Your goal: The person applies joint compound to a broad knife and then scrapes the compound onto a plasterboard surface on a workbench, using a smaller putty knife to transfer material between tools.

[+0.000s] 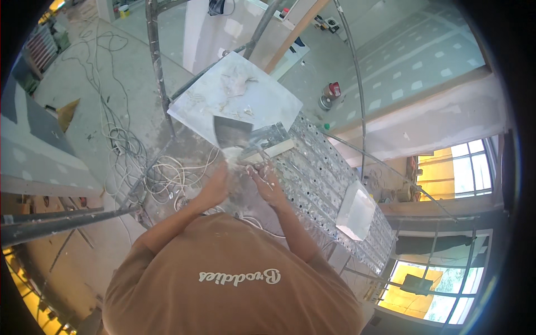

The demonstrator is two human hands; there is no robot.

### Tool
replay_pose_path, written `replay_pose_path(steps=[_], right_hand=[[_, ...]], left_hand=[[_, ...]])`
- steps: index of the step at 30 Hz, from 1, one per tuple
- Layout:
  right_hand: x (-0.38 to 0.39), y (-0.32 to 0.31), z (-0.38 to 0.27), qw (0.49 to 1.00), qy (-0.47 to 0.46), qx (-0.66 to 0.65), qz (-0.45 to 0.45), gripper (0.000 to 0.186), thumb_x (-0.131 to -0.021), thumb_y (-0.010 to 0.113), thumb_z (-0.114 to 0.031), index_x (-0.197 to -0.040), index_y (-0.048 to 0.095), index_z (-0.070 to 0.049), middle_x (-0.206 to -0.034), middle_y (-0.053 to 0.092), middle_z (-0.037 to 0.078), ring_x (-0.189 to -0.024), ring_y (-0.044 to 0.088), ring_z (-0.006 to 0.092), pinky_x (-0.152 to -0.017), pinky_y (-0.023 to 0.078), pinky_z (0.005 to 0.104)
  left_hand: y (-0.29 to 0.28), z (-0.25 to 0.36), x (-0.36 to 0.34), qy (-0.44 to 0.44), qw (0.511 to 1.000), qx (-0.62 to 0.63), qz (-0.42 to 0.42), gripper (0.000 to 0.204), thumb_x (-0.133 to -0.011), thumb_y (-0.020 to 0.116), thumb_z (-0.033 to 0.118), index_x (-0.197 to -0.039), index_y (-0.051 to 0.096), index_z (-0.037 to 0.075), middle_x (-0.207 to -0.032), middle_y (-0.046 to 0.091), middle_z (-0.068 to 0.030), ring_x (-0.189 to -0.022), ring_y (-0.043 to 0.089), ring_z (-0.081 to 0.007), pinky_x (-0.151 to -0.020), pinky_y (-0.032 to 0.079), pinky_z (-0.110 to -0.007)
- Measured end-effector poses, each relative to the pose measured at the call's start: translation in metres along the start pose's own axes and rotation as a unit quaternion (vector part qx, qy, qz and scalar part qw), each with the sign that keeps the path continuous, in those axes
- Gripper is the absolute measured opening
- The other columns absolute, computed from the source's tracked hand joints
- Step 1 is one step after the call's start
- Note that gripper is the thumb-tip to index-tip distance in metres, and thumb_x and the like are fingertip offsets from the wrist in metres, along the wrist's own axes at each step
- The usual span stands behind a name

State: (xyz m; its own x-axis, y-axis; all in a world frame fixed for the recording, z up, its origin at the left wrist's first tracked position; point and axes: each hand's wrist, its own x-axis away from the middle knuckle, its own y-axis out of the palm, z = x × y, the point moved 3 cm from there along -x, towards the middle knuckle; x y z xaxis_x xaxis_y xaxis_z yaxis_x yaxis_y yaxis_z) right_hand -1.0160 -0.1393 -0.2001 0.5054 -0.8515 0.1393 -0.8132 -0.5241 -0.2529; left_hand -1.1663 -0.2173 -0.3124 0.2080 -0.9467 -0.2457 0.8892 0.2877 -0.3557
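Observation:
My left hand (219, 187) is closed, somewhat blurred, around the handle of a putty knife (233, 130) with a broad dark blade pointing away from me. My right hand (269, 184), its fingers spotted with white compound, is closed on a wider taping knife (269, 135). That knife has a pale back edge, and its steel blade is smeared. Both blades are close together over the near edge of a white board (259, 92). Lumps and scraps of compound lie on the board. My fingers partly hide both handles.
Right of me runs a perforated metal scaffold plank (312, 173) with a white block-shaped object (357, 211) on it. Scaffold tubes (158, 61) stand around. Tangled pale cables (120, 139) lie on the floor below left. A red-and-silver container (330, 95) stands beyond the plank.

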Motion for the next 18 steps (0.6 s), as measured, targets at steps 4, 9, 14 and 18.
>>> replay_pose_path(steps=[4, 9, 14, 18], right_hand=[[-0.002, -0.021, 0.063, 0.996, 0.066, -0.046, 0.044, 0.04, -0.093, 0.07, -0.02, -0.124, 0.063, 0.004, -0.088, 0.063, 0.013, -0.082, 0.059, 0.0243, -0.073, 0.046, 0.0377], [0.016, -0.108, 0.076, 0.947, -0.15, 0.21, 0.191, 0.021, -0.098, 0.058, -0.012, -0.101, 0.07, 0.005, -0.083, 0.058, 0.02, -0.084, 0.055, 0.0362, -0.078, 0.043, 0.0493], [0.033, -0.134, 0.077, 0.977, 0.017, 0.052, 0.205, 0.034, -0.094, 0.063, -0.007, -0.126, 0.062, 0.002, -0.099, 0.06, 0.022, -0.094, 0.059, 0.0374, -0.089, 0.045, 0.0533], [0.055, -0.137, 0.066, 0.986, -0.007, -0.06, 0.153, 0.055, -0.086, 0.069, -0.005, -0.137, 0.05, -0.002, -0.13, 0.053, 0.03, -0.119, 0.056, 0.043, -0.109, 0.039, 0.0534]], left_hand=[[0.027, 0.079, -0.014, -0.113, 0.979, 0.094, -0.145, 0.048, -0.104, 0.049, 0.035, -0.125, 0.052, -0.008, -0.131, 0.058, -0.0294, -0.119, 0.059, -0.0425, -0.103, 0.046, -0.048], [0.06, 0.011, 0.005, -0.388, 0.791, 0.443, -0.168, 0.033, -0.103, 0.055, 0.023, -0.121, 0.054, -0.005, -0.107, 0.065, -0.0197, -0.102, 0.067, -0.0266, -0.087, 0.056, -0.038], [0.072, -0.044, -0.016, -0.366, 0.764, 0.528, 0.045, 0.035, -0.099, 0.064, 0.028, -0.117, 0.056, -0.001, -0.105, 0.065, -0.0143, -0.09, 0.069, -0.0251, -0.081, 0.06, -0.039], [0.07, -0.055, -0.029, -0.379, 0.796, 0.468, 0.061, 0.034, -0.098, 0.066, 0.024, -0.12, 0.057, -0.001, -0.107, 0.064, -0.0132, -0.094, 0.067, -0.0223, -0.079, 0.06, -0.039]])
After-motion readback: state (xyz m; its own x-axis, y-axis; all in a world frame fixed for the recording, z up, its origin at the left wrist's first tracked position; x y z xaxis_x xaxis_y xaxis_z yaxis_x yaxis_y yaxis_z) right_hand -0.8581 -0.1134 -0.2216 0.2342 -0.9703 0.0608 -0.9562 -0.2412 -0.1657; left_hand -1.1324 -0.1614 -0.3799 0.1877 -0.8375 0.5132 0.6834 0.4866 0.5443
